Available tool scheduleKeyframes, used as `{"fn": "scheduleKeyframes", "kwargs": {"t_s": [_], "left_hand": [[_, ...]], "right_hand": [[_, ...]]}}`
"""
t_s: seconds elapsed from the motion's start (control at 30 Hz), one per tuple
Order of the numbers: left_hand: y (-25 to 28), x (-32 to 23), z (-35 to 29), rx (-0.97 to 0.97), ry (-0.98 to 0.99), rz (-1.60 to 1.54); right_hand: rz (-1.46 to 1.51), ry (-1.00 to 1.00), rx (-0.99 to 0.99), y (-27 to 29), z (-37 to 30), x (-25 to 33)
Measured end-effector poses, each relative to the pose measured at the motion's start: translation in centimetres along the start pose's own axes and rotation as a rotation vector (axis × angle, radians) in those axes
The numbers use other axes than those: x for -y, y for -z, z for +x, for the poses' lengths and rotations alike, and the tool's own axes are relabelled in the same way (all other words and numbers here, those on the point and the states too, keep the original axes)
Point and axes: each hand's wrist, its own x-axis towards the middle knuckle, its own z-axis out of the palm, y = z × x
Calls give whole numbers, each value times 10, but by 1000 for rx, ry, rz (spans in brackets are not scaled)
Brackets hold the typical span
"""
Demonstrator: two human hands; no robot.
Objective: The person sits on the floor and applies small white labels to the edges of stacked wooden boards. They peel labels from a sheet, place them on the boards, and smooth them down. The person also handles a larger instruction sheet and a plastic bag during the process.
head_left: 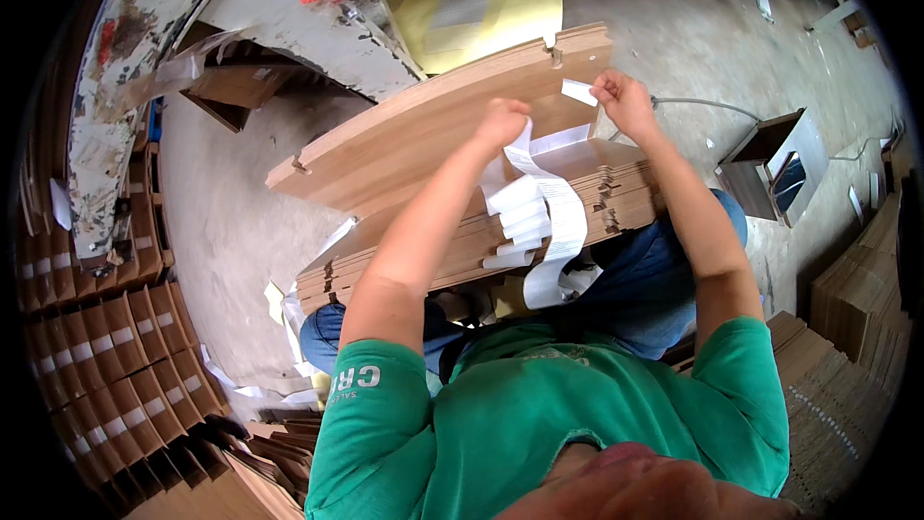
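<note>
My left hand (504, 123) is closed on the upper end of a long white label strip (568, 217). From there the strip curls down over the front of a stack of flat brown cardboard pieces (423, 265) on my lap. My right hand (624, 101) pinches a small white label (578, 91) between its fingertips, beside the right end of a raised cardboard panel (414, 140). This panel stands tilted up behind the stack, with notches near both ends. Several white labels (523, 221) hang in overlapping rows at the stack's front edge.
At the left stand cardboard dividers (106, 347) with white labels and a worn, paint-chipped metal frame (289, 24). Yellow paper (472, 14) lies beyond the panel. To the right are an open box-like case (775, 169), a cable (707, 104) and stacked cardboard (818, 404).
</note>
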Motion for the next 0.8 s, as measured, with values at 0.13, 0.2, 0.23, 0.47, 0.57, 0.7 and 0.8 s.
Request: {"fn": "scheduleKeyframes", "kwargs": {"t_s": [0.13,0.2,0.23,0.47,0.57,0.7,0.8], "left_hand": [[-31,-34,17,37,-223,255],[-37,-55,18,48,-204,350],[-39,-56,23,59,-199,360],[-39,-55,55,38,-167,368],[-39,-54,53,15,-206,404],[-31,-35,52,6,-188,224],[-16,-40,10,13,-229,-58]], "right_hand": [[-17,27,-59,-5,27,-33],[22,30,-113,-8,34,-39],[1,28,-133,-9,37,-39],[-112,32,-221,-12,48,-43],[-316,45,-229,-9,49,-38],[-575,-61,-300,12,52,-38],[-235,-103,-310,30,59,-61]]}}
